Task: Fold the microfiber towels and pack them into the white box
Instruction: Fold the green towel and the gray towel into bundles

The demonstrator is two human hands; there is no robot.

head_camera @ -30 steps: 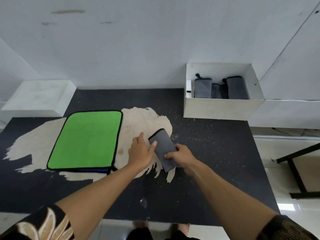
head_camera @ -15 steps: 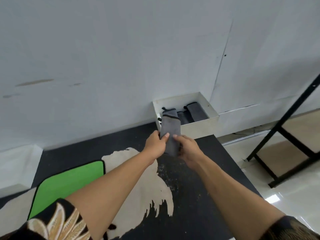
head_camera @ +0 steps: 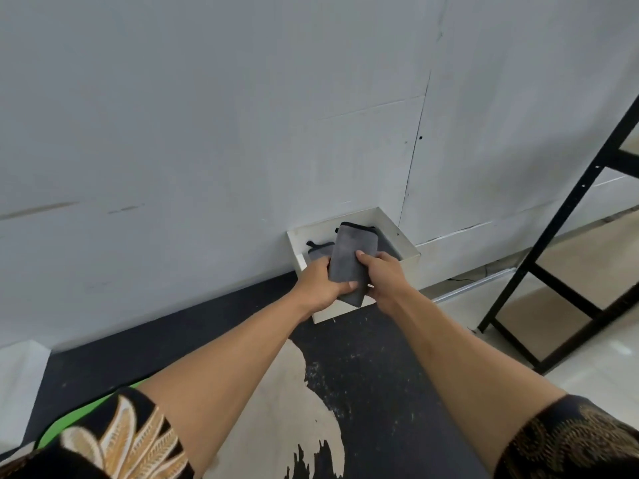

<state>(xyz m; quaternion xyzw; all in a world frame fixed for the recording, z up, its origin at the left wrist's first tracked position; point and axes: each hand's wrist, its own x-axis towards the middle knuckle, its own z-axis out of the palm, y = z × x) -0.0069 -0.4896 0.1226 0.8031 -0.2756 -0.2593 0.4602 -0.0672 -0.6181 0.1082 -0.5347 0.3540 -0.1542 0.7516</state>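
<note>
A folded grey microfiber towel [head_camera: 351,257] with black edging is held upright over the front of the white box [head_camera: 408,252]. My left hand [head_camera: 320,283] grips its lower left side, thumb across the bottom. My right hand [head_camera: 382,273] grips its right side, thumb on the face. Inside the box, another folded grey towel [head_camera: 320,250] stands at the left; the rest of the contents are hidden behind the held towel. A green towel [head_camera: 79,420] lies flat at the lower left, mostly hidden by my left sleeve.
The black table [head_camera: 373,375] has a worn pale patch [head_camera: 276,420]. A grey wall stands directly behind the box. A black metal rack [head_camera: 560,243] stands on the tiled floor at the right. A white block [head_camera: 20,382] sits at the far left.
Both hands have carried the folded grey towel from the table's middle up and back to the white box. It now hangs over the box's front wall.
</note>
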